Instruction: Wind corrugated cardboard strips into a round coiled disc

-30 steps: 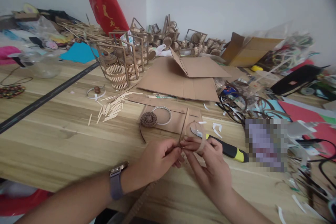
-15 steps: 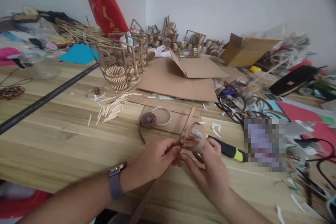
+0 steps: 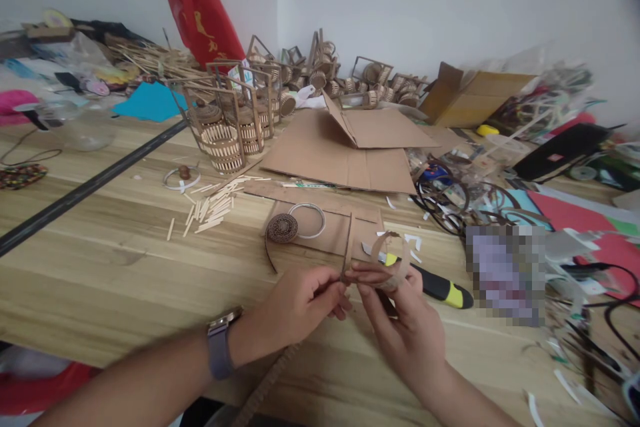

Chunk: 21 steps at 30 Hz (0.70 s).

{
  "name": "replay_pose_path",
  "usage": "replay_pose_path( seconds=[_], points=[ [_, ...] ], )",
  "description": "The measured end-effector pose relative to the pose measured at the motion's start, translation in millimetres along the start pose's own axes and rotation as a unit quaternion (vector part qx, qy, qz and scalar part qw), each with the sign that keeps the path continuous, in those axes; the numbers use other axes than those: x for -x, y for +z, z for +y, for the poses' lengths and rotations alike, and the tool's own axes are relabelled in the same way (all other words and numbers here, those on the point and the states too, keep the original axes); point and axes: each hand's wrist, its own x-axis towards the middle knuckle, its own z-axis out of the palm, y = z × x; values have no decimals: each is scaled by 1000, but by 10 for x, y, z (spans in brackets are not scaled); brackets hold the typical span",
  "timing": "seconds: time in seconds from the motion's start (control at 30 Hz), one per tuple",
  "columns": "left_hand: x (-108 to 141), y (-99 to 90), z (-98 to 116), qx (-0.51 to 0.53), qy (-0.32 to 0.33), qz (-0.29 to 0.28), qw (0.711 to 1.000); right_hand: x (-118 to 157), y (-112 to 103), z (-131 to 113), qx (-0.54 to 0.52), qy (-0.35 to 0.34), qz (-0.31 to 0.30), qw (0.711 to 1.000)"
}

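Note:
My left hand (image 3: 311, 295), with a watch on its wrist, pinches a narrow brown cardboard strip (image 3: 349, 240). One end of it stands up past the fingertips. Just to the right, my right hand (image 3: 407, 317) has its fingers closed on the brown strip too, close to the left fingertips. A thin tan loop (image 3: 403, 259) rises around the right fingers; whether it belongs to the same strip I cannot tell. A ridged brown strip (image 3: 273, 380) hangs below the left wrist toward the table's near edge. Behind the right hand lies a black and yellow utility knife (image 3: 440, 285), blade out.
Beyond the hands, a coiled corrugated strip (image 3: 283, 228) and a white ring (image 3: 324, 220) lie on a cardboard piece (image 3: 325, 243). Short wooden sticks (image 3: 213, 208) are scattered to the left. Small slatted baskets (image 3: 223, 147) stand behind. Cardboard sheets (image 3: 320, 153) lie mid-table.
My right hand has shifted slightly right, and the loop around its fingers has moved with it. The upright strip end has swung leftward, more vertical. The knife's blade shows now.

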Motion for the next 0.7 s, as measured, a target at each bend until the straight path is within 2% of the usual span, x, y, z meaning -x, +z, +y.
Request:
replay_pose_path(
  seconds=[0.2,0.43,0.7],
  points=[
    [-32,9,-46,52,-10,-3,999,26,33,6,11,-27,-1,1000],
    [-31,22,-34,30,-7,14,999,15,46,9,18,-35,-9,999],
    [-2,0,11,8,6,2,1000,15,-11,-1,22,0,-5,1000]
  ],
)
